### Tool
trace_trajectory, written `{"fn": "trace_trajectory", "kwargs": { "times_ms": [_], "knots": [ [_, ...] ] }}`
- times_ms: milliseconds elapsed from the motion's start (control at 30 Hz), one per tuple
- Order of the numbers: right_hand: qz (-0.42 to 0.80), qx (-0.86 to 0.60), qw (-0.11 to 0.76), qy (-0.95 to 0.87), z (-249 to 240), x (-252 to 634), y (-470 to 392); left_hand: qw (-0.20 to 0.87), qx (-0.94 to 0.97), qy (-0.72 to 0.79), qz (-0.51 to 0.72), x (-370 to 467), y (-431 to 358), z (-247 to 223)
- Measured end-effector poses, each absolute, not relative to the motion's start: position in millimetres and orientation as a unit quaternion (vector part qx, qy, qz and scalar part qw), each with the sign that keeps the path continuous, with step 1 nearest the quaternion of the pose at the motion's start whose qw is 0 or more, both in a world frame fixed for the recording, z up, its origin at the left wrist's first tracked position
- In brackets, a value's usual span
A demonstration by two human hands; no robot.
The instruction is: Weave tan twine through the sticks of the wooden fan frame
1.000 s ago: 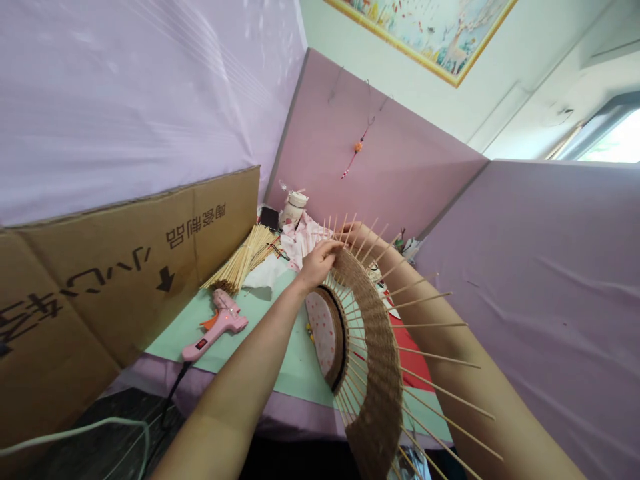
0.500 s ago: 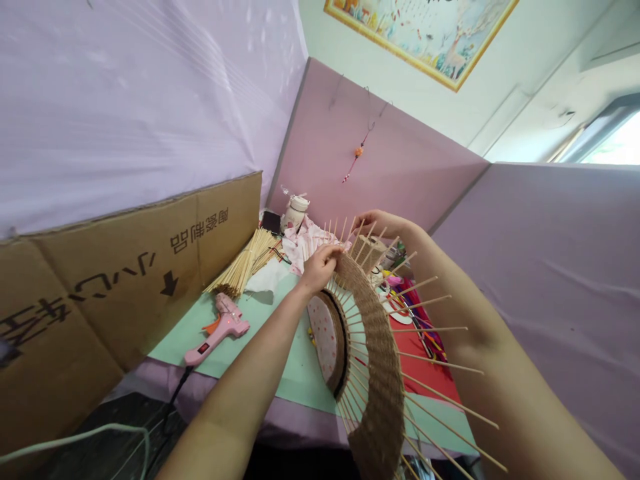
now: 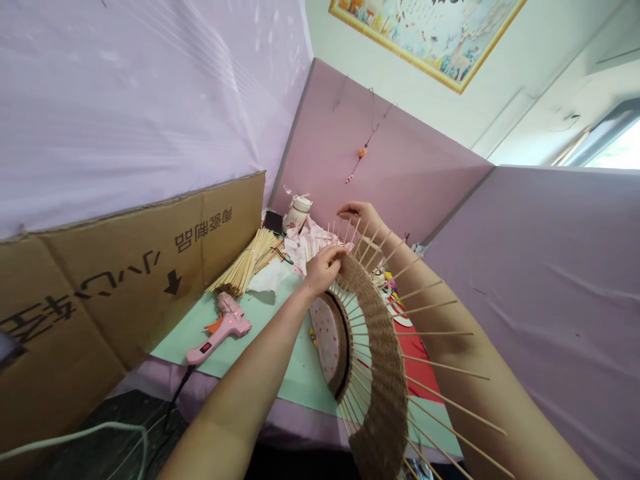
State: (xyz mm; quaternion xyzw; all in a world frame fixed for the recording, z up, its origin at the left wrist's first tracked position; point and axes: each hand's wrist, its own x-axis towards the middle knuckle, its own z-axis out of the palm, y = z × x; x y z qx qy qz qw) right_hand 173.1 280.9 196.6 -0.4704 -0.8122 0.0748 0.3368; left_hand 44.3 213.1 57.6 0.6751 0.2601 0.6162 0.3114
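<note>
Wickerwork [image 3: 391,373]: curved brown band [image 3: 369,300], pale spokes [image 3: 440,333] jutting outward, pink-spotted centre [image 3: 327,340].

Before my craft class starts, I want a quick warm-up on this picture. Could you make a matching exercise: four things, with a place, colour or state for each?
1. Glue gun
2. Left hand
3. Framed picture
4. Cardboard

A. High on the wall
B. Printed with a black arrow
C. Holding the woven band
D. Pink, with an orange trigger

Pairs: 1-D, 2-C, 3-A, 4-B
</note>
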Motion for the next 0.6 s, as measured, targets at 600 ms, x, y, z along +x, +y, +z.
{"fn": "trace_trajectory", "kwargs": {
  "times_ms": [600],
  "knots": [
    [0.282, -0.615, 0.354, -0.646, 141.3, 173.3, 262.0, 0.324, 0.675, 0.296, 0.593, 44.9, 214.5, 52.0]
  ]
}}
